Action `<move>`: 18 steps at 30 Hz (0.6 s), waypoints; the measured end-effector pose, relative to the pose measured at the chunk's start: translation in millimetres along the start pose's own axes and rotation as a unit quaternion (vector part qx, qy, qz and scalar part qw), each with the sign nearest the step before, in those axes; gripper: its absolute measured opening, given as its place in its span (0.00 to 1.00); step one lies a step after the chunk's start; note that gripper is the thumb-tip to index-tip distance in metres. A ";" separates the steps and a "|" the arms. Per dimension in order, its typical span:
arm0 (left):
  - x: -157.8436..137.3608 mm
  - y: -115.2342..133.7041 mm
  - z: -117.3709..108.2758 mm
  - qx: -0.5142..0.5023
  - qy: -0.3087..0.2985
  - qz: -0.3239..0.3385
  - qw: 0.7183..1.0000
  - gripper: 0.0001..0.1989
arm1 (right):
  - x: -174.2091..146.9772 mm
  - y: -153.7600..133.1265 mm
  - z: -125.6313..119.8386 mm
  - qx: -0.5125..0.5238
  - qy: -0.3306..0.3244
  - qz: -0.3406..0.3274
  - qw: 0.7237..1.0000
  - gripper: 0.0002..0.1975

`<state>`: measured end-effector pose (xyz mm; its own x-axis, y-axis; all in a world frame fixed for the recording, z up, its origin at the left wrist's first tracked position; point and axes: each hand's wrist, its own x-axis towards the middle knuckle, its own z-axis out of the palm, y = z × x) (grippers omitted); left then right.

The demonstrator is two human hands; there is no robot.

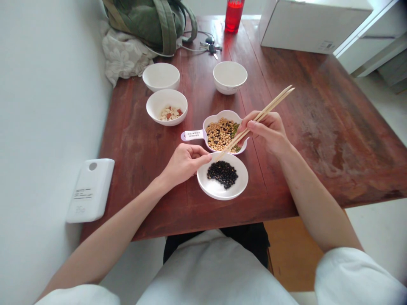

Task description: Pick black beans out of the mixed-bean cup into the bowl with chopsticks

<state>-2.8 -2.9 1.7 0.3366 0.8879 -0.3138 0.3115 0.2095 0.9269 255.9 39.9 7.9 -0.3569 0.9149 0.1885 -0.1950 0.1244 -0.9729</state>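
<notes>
Wooden table (318, 127), chopsticks (274, 103) in right hand (267, 129).

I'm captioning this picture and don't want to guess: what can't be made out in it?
Head view: the top of the red container, cut off by the upper edge.
Head view: the right rim of the flower-shaped dish, partly hidden by the right hand.
Head view: the left hand's underside, hidden by the hand itself.
Head view: print on the handle label, too small to read.
</notes>
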 end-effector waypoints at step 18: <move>-0.4 -0.1 0.1 -0.001 0.003 -0.002 1.000 0.14 | 4.4 3.2 -0.1 -0.035 0.096 -0.039 0.994 0.17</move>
<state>-2.9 -3.3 1.7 0.3308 0.8893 -0.3157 0.3105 0.2134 0.9263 253.7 44.3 5.6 -0.1613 0.9570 0.2411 -0.1481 0.2180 -0.9646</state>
